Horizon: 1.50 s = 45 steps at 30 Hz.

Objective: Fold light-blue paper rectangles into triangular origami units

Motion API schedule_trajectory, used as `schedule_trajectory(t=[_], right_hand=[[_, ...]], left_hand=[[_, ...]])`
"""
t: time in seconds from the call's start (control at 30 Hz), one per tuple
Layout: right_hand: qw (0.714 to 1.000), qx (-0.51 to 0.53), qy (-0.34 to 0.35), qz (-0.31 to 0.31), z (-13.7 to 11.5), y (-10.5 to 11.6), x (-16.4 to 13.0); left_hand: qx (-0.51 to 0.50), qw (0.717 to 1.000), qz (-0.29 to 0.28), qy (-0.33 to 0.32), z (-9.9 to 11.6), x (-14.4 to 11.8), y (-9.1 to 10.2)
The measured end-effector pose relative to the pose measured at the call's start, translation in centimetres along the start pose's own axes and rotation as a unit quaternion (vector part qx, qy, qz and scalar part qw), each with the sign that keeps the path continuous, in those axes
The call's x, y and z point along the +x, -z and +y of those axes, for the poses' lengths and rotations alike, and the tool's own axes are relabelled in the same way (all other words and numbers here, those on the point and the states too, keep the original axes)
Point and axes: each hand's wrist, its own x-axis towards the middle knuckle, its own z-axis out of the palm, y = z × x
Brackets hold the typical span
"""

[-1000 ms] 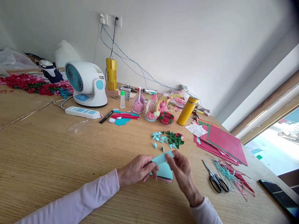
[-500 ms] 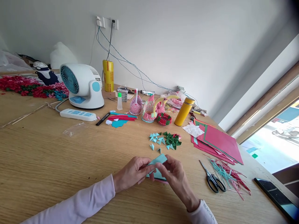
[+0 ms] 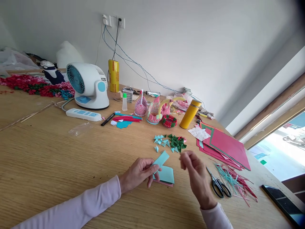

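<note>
The light blue paper slip [image 3: 160, 159] is pinched at its lower end by the left hand [image 3: 139, 173], sticking up at a tilt just above the small stack of cut slips [image 3: 166, 175] lying near the front edge of the desk [image 3: 47, 152]. The right hand [image 3: 196, 173] is lifted off to the side, fingers loosely curled and holding nothing, well clear of the slip.

Looks to me like the folding step on one slip, one hand on it and the other free. The next move calls for the free hand to pinch the loose upper end and line the edges up squarely.

Further back sit the piles of folded blue triangles [image 3: 160, 140] and green triangles [image 3: 177, 142]. Scissors [image 3: 219, 184] lie to the right by the paper trimmings [image 3: 235, 181], with red sheets [image 3: 224, 143] toward the right edge.
</note>
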Motion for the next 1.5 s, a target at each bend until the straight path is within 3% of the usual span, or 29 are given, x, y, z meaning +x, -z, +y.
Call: schedule_trajectory(t=[0.1, 0.17, 0.33, 0.43, 0.6, 0.83, 1.07, 1.3, 1.5], right_hand=[[0.996, -0.029, 0.03, -0.083, 0.2, -2.4, -0.9], [0.994, -0.04, 0.05, -0.094, 0.3, -3.4, -1.1], [0.994, -0.028, 0.052, -0.097, 0.7, -3.5, -1.2], [0.993, -0.024, 0.037, -0.113, 0.9, -3.5, -1.3], [0.992, -0.035, 0.016, -0.117, 0.3, -3.5, -1.8], [0.99, -0.044, 0.043, -0.13, -0.7, -3.5, -2.1], [0.992, -0.039, -0.013, -0.122, -0.3, -3.9, -2.5], [0.982, 0.09, -0.09, -0.139, -0.1, -4.3, -2.4], [0.972, 0.108, -0.122, -0.168, 0.1, -4.0, -2.1]], left_hand=[[0.016, 1.0, 0.007, -0.008, 0.4, 0.1, -0.3], [0.007, 1.0, 0.003, -0.001, 0.7, -0.1, -0.3], [-0.135, 0.988, -0.044, 0.061, 1.1, -0.3, -0.2], [-0.152, 0.985, -0.054, 0.062, 1.1, -0.3, -0.1], [-0.116, 0.992, -0.03, 0.036, 0.9, -0.3, -0.1], [0.023, 1.0, -0.004, 0.003, 0.3, -0.2, 0.1], [0.212, 0.973, 0.038, -0.084, 1.1, -0.5, 0.0], [0.167, 0.982, 0.054, -0.073, 0.5, -0.3, 0.2], [0.126, 0.988, 0.075, -0.051, 0.5, -0.1, 0.7]])
